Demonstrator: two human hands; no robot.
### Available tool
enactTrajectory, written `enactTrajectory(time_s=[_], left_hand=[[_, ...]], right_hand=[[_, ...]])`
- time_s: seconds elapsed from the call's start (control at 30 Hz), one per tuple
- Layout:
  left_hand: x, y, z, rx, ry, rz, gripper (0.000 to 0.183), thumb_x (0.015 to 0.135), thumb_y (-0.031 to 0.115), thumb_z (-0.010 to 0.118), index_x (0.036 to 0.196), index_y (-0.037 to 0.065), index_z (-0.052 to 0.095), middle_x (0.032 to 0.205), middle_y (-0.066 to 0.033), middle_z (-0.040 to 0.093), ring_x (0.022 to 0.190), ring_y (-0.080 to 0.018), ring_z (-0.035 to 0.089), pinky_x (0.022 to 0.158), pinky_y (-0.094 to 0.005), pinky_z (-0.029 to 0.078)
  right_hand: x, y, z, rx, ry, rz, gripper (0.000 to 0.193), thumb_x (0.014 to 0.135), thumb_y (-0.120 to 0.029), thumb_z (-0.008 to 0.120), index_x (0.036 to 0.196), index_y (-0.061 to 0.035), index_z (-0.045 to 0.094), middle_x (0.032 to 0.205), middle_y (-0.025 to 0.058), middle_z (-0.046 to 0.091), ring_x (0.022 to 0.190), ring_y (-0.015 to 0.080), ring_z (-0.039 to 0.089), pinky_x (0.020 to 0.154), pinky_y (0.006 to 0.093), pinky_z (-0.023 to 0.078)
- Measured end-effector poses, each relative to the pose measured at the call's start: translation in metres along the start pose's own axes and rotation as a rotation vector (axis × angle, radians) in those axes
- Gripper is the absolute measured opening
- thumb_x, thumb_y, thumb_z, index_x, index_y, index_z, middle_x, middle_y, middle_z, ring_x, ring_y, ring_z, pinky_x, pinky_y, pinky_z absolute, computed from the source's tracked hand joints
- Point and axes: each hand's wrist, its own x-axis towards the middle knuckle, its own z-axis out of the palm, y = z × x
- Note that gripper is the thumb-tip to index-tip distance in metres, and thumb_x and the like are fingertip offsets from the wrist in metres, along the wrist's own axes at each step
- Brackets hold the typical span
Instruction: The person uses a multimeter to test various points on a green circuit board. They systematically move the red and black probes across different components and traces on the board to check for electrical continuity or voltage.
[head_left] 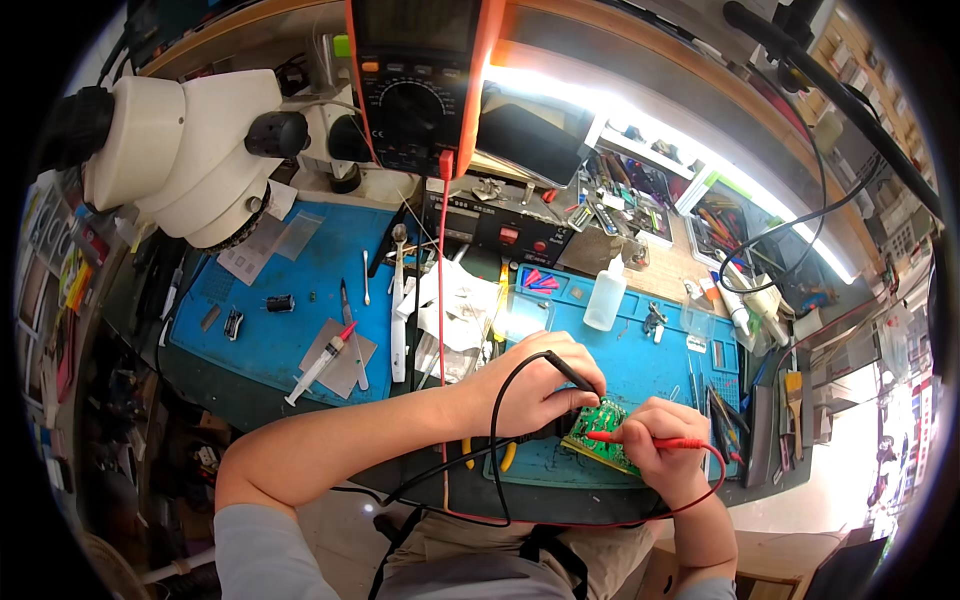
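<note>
A green circuit board (pixel 597 420) lies tilted on the blue mat near the bench's front edge, between my hands. My left hand (pixel 535 380) is closed around a black test probe (pixel 569 371), its tip pointing down at the board's upper edge. From the other side, my right hand (pixel 662 452) grips a red test probe (pixel 682 443), whose tip reaches over the board's middle. Whether either tip touches metal is too small to tell. Above hangs an orange-edged multimeter (pixel 415 105), with the red lead (pixel 442 260) running down from it.
A white microscope (pixel 190 150) stands at the far left. On the blue mat (pixel 215 350) lie a syringe (pixel 322 362), tweezers (pixel 354 340) and a capacitor (pixel 280 302). Further right are a squeeze bottle (pixel 605 294) and a brush (pixel 793 400). The black lead (pixel 497 440) loops beside my left forearm.
</note>
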Motion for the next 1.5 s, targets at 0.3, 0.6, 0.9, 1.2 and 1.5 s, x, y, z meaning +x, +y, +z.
enactTrajectory(time_s=[0.3,0.6,0.9,1.2,1.5], left_hand=[[0.004,0.000,-0.005,0.022,-0.041,-0.024,0.013,0.089,0.014,0.075,0.099,0.008,0.071,0.100,-0.0060,0.072,0.096,-0.0295,0.066,0.087,-0.0404,0.049],[0.004,0.002,-0.004,0.037,-0.071,-0.065,0.013,0.089,0.013,0.076,0.100,0.008,0.072,0.098,-0.0066,0.072,0.095,-0.0278,0.066,0.087,-0.0389,0.049],[0.004,0.004,-0.006,0.036,-0.076,-0.071,0.013,0.089,0.013,0.076,0.100,0.007,0.073,0.098,-0.0072,0.072,0.094,-0.0276,0.066,0.086,-0.0385,0.049],[0.005,0.005,-0.006,0.036,-0.079,-0.074,0.014,0.088,0.013,0.076,0.100,0.007,0.073,0.098,-0.0072,0.072,0.094,-0.0278,0.065,0.086,-0.0384,0.049],[0.004,0.004,-0.004,0.029,-0.082,-0.085,0.013,0.088,0.012,0.076,0.100,0.007,0.073,0.099,-0.0072,0.071,0.095,-0.0281,0.065,0.086,-0.0392,0.049]], right_hand=[[0.004,-0.002,-0.004,-0.011,-0.012,0.000,0.015,0.087,-0.006,0.076,0.076,-0.0052,0.066,0.067,0.0079,0.061,0.054,0.0225,0.058,0.051,0.0335,0.045],[0.001,0.005,-0.005,0.008,0.057,-0.066,0.019,0.083,0.001,0.072,0.069,-0.0045,0.061,0.066,0.0059,0.064,0.053,0.0181,0.061,0.048,0.0304,0.048],[0.000,0.008,-0.002,0.011,0.058,-0.094,0.020,0.083,0.002,0.073,0.069,-0.0048,0.060,0.066,0.0059,0.064,0.054,0.0184,0.061,0.048,0.0304,0.048],[0.001,0.007,-0.001,-0.005,0.054,-0.062,0.038,0.101,-0.018,0.064,0.065,-0.0060,0.064,0.064,0.0044,0.068,0.055,0.0147,0.062,0.050,0.0279,0.047],[0.000,0.006,-0.004,-0.030,0.021,-0.043,0.035,0.100,-0.020,0.065,0.068,-0.0070,0.066,0.064,0.0048,0.066,0.057,0.0161,0.063,0.052,0.0292,0.048]])
